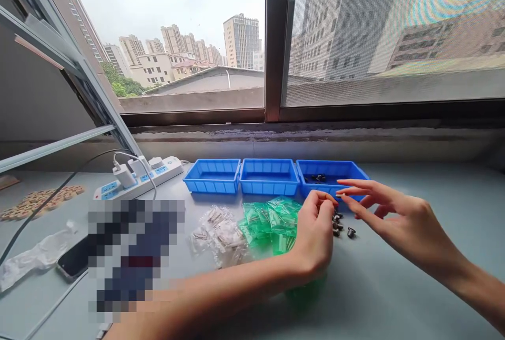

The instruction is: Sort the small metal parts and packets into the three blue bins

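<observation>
My left hand (317, 229) is closed in a pinch in front of the right-hand blue bin, and what its fingertips hold is hidden. Just to its right, my right hand (394, 206) has its thumb and fingertips around a small, thin, light-coloured piece (340, 195), too small to name. Below the fingertips lie several dark screw-like metal parts, one of them (351, 232) apart from the others. Green plastic bags (268, 219) rest beside and partly behind my left wrist. Further left is a heap of clear bags (223, 232) with small pale parts inside.
Three blue bins stand in a row: left (211, 185), middle (269, 186) and right (331, 169), the last containing dark parts (315, 177). A white power strip (138, 177) with plugs and cables, a phone (74, 258) and crumpled plastic (39, 258) lie left. A metal frame (98, 92) leans there.
</observation>
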{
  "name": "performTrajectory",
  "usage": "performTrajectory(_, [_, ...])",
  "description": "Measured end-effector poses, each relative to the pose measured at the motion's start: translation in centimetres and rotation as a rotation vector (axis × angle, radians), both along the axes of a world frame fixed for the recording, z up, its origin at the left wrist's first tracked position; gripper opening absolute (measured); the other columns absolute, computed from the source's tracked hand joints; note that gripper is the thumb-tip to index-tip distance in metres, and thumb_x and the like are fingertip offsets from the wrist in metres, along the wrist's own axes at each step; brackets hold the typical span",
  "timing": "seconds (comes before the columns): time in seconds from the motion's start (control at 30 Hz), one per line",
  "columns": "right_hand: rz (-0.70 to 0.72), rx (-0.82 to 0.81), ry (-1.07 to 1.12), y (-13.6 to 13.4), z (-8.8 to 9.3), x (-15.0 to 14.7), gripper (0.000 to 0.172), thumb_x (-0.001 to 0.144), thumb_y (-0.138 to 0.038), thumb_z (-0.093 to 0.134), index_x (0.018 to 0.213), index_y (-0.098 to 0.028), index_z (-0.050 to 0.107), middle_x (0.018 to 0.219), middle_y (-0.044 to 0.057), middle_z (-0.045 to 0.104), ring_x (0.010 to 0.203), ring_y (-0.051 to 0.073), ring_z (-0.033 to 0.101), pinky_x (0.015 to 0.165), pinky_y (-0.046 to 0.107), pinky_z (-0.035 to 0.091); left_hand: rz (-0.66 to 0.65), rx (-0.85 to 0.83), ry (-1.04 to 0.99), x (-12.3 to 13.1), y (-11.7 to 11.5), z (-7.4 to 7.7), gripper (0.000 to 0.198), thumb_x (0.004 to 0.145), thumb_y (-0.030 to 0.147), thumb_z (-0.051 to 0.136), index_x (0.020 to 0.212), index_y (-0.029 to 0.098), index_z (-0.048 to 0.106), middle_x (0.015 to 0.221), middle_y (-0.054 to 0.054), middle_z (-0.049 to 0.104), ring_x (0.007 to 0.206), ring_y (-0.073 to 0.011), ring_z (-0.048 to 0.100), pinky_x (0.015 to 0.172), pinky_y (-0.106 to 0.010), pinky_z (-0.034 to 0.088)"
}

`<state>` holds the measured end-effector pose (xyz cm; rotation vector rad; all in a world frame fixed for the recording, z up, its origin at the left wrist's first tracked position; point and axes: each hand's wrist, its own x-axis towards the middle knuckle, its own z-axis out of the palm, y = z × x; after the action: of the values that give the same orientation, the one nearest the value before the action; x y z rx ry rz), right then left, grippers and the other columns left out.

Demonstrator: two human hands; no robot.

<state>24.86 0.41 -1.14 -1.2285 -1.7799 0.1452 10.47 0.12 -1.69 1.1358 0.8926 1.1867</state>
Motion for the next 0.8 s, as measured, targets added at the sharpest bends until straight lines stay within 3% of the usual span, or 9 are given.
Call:
performTrajectory(0.2, [0.122,0.048,0.130,-0.7,0.8,-1.3,0.031,0.085,-0.052,0.061,0.091,-0.024,0.073,0.081,0.003,0.076,0.045,0.012,0.060,0.038,0.023,0.052,-0.019,0.020,-0.027,-0.1,-0.1,0.1,0.025,0.079,0.044,0.046,0.072,0.020,0.042,0.068,0.004,0.037,0.064,-0.0119,0.034,0.062,-0.026,0.031])
performTrajectory(0.43, [0.145,0.083,0.129,-0.8,0.7,-1.3,0.030,0.086,-0.051,0.061,0.093,-0.024,0.074,0.083,0.003,0.076,0.047,0.012,0.062,0.040,0.022,0.053,-0.005,0.042,-0.015,-0.1,-0.2,0.2,0.022,0.083,0.038,0.044,0.070,0.020,0.043,0.066,0.003,0.038,0.063,-0.0120,0.034,0.061,-0.026,0.031])
performTrajectory(0.63, [0.094,0.125,-0.013,-1.4,0.8,-1.1,0.035,0.085,-0.058,0.058,0.091,-0.027,0.073,0.061,-0.002,0.071,0.042,0.012,0.062,0.041,0.021,0.055,0.035,0.011,0.018,0.0,-0.5,0.2,0.019,0.085,0.022,0.042,0.066,0.019,0.042,0.064,0.004,0.039,0.063,-0.0115,0.036,0.062,-0.026,0.031])
performTrajectory(0.8, [0.019,0.285,-0.214,-1.5,0.9,-0.8,0.044,0.089,-0.065,0.046,0.089,-0.028,0.070,0.051,-0.006,0.065,0.037,0.010,0.061,0.039,0.018,0.052,0.049,-0.034,0.029,0.2,-0.4,0.0,0.018,0.084,0.018,0.043,0.066,0.019,0.043,0.063,0.004,0.040,0.063,-0.0116,0.039,0.062,-0.026,0.032])
